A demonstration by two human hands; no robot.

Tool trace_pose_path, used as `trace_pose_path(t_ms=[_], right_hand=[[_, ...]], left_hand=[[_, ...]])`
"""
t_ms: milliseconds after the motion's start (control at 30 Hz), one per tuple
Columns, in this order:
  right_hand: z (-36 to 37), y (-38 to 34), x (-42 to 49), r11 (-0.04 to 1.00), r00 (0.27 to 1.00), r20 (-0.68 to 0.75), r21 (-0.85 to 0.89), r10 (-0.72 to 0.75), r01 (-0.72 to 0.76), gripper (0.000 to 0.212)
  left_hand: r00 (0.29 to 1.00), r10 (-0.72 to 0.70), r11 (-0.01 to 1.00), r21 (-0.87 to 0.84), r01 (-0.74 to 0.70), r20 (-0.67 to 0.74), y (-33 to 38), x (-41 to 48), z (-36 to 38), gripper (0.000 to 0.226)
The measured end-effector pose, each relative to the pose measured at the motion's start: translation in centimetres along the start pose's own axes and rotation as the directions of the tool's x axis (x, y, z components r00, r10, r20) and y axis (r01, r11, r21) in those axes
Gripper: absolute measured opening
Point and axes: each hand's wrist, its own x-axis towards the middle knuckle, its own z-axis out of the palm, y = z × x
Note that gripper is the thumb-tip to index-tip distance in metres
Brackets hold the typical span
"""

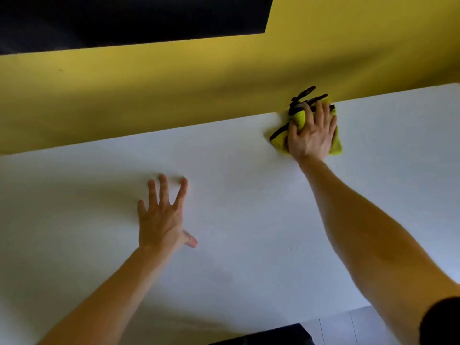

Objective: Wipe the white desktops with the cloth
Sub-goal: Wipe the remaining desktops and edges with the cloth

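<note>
A white desktop (249,207) fills most of the head view. At its far edge, right of centre, lies a yellow cloth with black trim (278,138), bunched up against the yellow panel. My right hand (311,135) presses flat on the cloth, fingers spread over it and pointing away from me. My left hand (161,215) rests flat on the bare desktop at the centre left, fingers apart, holding nothing.
A yellow partition panel (174,83) rises along the desktop's far edge. Above it at the top left is a dark opening (124,18). The desktop's near edge runs at the bottom right, with pale floor (348,327) and a dark object (273,337) below it.
</note>
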Motion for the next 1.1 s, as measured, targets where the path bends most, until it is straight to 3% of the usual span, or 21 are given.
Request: trace_pose_path(t_ms=[100, 200, 267, 300, 367, 433, 467, 533, 600, 667, 733, 800, 833, 900, 1000, 1100], right_hand=[[2.0, -7.6, -8.3, 0.958, 0.956, 0.061, 0.043, -0.286, 0.284, 0.077], [2.4, -12.9, -14.8, 0.804, 0.774, 0.237, 0.052, -0.587, 0.593, 0.081], [2.0, -12.1, -13.4, 0.699, 0.669, 0.271, 0.019, -0.692, 0.715, 0.079], [1.7, -10.6, -11.5, 0.682, 0.657, 0.245, 0.026, -0.713, 0.731, 0.076], [1.3, -5.4, -6.6, 0.772, 0.767, 0.093, 0.045, -0.635, 0.634, 0.066], [-0.4, 0.9, -1.9, 0.927, 0.926, 0.054, -0.008, -0.373, 0.374, 0.061], [-1.1, 3.4, -0.4, 0.969, 0.968, 0.052, -0.029, -0.244, 0.246, 0.062], [-0.7, 3.9, -0.4, 0.987, 0.988, 0.015, -0.034, -0.155, 0.156, 0.067], [0.9, -0.4, -4.8, 0.977, 0.976, -0.042, 0.003, -0.214, 0.214, 0.073], [1.9, -6.9, -12.7, 0.906, 0.902, 0.088, 0.076, -0.422, 0.416, 0.082], [1.7, -11.1, -18.7, 0.764, 0.720, 0.269, 0.124, -0.640, 0.633, 0.086], [1.8, -10.5, -19.2, 0.671, 0.606, 0.326, 0.141, -0.725, 0.728, 0.083], [1.7, -8.8, -17.6, 0.661, 0.601, 0.316, 0.128, -0.734, 0.739, 0.081], [1.1, -3.9, -12.8, 0.758, 0.732, 0.207, 0.086, -0.649, 0.647, 0.077], [-1.3, 3.9, -6.2, 0.955, 0.952, 0.091, -0.025, -0.292, 0.296, 0.073], [-0.9, 3.1, -6.7, 0.996, 0.997, -0.014, 0.044, -0.082, 0.082, 0.072]], left_hand=[[1.000, -0.004, 1.000, 0.010, 0.004, -0.007, 0.2, -0.1, -0.1, 0.174], [1.000, -0.001, 1.000, 0.021, 0.002, -0.016, 0.2, -0.2, -0.1, 0.172], [0.999, 0.004, 0.999, 0.037, -0.002, -0.038, 0.0, -0.3, 0.0, 0.172], [0.999, 0.007, 0.999, 0.040, -0.006, -0.043, 0.0, -0.4, 0.0, 0.173], [0.999, 0.017, 0.999, 0.040, -0.015, -0.038, -0.2, -0.4, 0.0, 0.173], [0.999, 0.025, 0.999, 0.038, -0.024, -0.036, -0.2, -0.5, 0.0, 0.172], [0.999, 0.024, 0.999, 0.033, -0.023, -0.041, -0.2, -0.6, 0.0, 0.172], [0.998, 0.021, 0.999, 0.035, -0.019, -0.058, -0.4, -0.5, 0.0, 0.172], [0.998, 0.028, 0.999, 0.041, -0.026, -0.055, -0.3, -0.5, -0.1, 0.171], [0.998, 0.015, 0.998, 0.062, -0.011, -0.064, -0.3, -0.4, 0.0, 0.172], [0.995, 0.013, 0.998, 0.069, -0.007, -0.099, -0.3, -0.3, 0.2, 0.175], [0.994, 0.018, 0.998, 0.057, -0.012, -0.107, -0.3, -0.2, 0.4, 0.175], [0.995, 0.017, 0.998, 0.060, -0.011, -0.096, -0.4, -0.2, 0.4, 0.173], [0.997, 0.027, 0.997, 0.074, -0.022, -0.070, -0.3, -0.2, 0.2, 0.172], [0.997, 0.024, 0.997, 0.071, -0.018, -0.076, -0.3, -0.1, 0.2, 0.173], [0.997, 0.013, 0.998, 0.070, -0.008, -0.073, -0.2, 0.0, 0.2, 0.173]])
